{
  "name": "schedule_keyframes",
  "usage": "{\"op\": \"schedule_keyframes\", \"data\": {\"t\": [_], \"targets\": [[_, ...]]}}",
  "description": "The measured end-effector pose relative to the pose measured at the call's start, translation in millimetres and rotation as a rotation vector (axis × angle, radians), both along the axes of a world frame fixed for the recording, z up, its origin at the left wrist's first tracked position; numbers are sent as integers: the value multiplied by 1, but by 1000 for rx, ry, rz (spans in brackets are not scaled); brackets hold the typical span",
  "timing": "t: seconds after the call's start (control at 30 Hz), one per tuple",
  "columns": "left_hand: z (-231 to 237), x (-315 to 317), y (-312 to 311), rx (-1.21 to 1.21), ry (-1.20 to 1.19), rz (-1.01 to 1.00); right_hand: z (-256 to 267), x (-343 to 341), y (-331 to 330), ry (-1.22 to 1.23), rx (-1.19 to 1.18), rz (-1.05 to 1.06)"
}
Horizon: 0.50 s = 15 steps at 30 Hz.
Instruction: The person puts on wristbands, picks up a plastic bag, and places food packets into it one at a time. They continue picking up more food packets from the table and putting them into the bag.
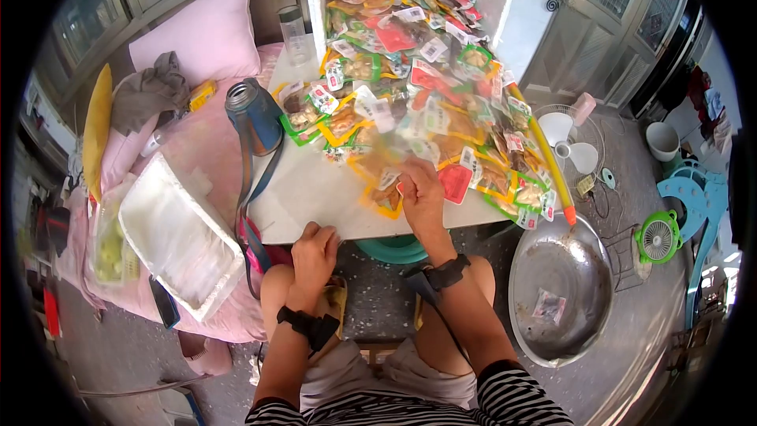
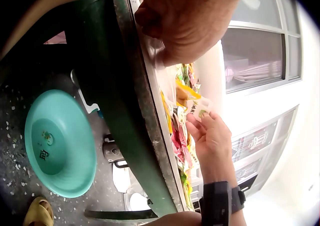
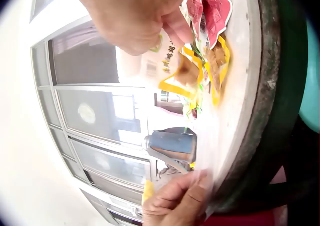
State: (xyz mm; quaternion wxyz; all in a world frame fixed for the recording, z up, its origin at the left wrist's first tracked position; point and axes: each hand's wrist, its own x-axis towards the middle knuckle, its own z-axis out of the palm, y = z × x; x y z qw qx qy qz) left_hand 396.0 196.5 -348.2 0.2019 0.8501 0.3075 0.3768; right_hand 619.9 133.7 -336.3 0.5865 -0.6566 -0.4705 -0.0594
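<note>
My right hand point(image 1: 423, 196) pinches a white packet with a yellow edge above the table; the packet point(image 2: 192, 102) shows in the left wrist view, its orange-brown contents facing the pile. In the right wrist view the same packet point(image 3: 186, 72) hangs under my right hand point(image 3: 135, 18). My left hand point(image 1: 314, 256) is at the table's front edge, fingers curled, pinching what looks like thin clear plastic point(image 3: 212, 158) lying on the tabletop. Beyond my right hand, many colourful food packets point(image 1: 394, 35) spill from a white foam box point(image 1: 511, 0) onto the table point(image 1: 296, 213).
A blue flask point(image 1: 264, 122) with a strap stands at the table's left side, a clear bottle point(image 1: 293, 39) behind it. An orange-tipped yellow pole point(image 1: 552, 162) lies along the right side. Below are a teal basin point(image 2: 75, 146) and a metal basin point(image 1: 583, 292). A foam lid point(image 1: 158, 229) lies left.
</note>
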Motion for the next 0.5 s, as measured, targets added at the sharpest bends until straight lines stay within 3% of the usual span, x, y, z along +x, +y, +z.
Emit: {"op": "schedule_keyframes", "data": {"t": [0.1,0.2,0.3,0.4,0.5], "targets": [[2,2,-1,-20,-6,-4,-21,8,-7,449,141,199],[3,1,-2,-52,14,-3,-17,3,-16,953,178,272],[-1,3,-1,-44,18,0,-8,-15,-14,926,193,138],[-2,3,-1,-39,23,-1,9,-30,-18,996,-16,234],[-3,3,0,-21,20,-7,-7,-24,-12,998,-363,282]]}}
